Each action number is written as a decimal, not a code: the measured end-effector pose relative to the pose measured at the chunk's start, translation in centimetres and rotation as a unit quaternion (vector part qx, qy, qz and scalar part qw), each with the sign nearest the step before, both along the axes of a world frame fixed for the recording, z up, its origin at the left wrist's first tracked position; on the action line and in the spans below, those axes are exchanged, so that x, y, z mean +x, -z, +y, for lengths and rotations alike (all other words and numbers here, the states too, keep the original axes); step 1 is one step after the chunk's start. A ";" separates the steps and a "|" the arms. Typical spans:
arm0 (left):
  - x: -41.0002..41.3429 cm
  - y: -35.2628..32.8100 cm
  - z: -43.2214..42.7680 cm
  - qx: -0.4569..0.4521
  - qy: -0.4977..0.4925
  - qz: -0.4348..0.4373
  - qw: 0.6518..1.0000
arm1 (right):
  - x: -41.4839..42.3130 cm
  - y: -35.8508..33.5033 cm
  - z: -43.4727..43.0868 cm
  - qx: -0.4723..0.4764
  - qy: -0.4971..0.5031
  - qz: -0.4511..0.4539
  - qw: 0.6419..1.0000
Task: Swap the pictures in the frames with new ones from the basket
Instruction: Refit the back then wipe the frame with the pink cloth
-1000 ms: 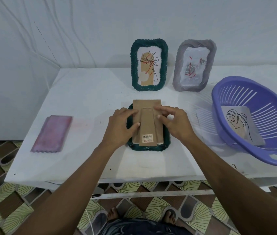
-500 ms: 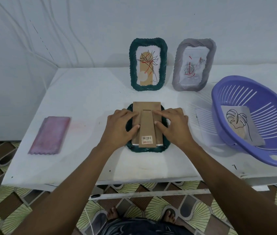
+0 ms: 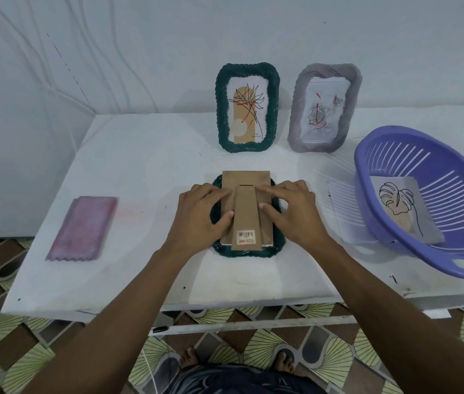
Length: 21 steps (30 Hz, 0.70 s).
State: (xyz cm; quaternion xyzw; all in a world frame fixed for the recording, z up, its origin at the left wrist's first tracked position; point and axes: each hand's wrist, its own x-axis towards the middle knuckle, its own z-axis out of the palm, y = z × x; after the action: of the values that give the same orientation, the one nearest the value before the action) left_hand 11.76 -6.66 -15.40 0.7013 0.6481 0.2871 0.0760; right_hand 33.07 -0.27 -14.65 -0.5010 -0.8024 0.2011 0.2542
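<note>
A dark green frame (image 3: 243, 253) lies face down at the middle of the white table. Its brown cardboard backing (image 3: 246, 180) with a stand flap and barcode sticker sits in it, the top edge sticking out past the frame. My left hand (image 3: 201, 211) presses on the backing's left side, and my right hand (image 3: 293, 209) presses on its right side, fingers spread flat. A purple basket (image 3: 367, 177) at the right holds a leaf drawing (image 3: 401, 203). Two frames stand at the back: a green frame (image 3: 247, 108) and a grey frame (image 3: 324, 109), each with a picture.
A pink cloth (image 3: 82, 227) lies at the table's left. A sheet of paper (image 3: 344, 214) rests beside the basket. The table (image 3: 145, 172) meets a white wall at the back; its front edge is near my legs, over a patterned tile floor.
Both hands have shifted down onto the backing and flattened their fingers on it. The backing has slid slightly lower into the frame.
</note>
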 end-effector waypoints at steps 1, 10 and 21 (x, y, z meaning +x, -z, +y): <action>0.0 0.0 0.0 0.002 0.000 0.001 1.000 | 0.0 0.0 0.0 0.001 -0.001 -0.003 1.000; 0.0 0.6 -0.2 0.007 0.002 0.022 1.000 | 0.2 0.4 -0.2 -0.001 -0.007 -0.013 1.000; 0.0 1.2 -0.7 0.015 -0.001 0.074 0.997 | 0.3 0.9 -0.6 0.033 -0.020 -0.062 0.997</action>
State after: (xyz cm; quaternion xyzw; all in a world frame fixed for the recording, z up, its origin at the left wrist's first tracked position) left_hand 11.77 -7.40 -16.62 0.7210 0.6483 0.2440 0.0174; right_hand 33.40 -0.87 -15.51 -0.4879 -0.8326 0.1482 0.2164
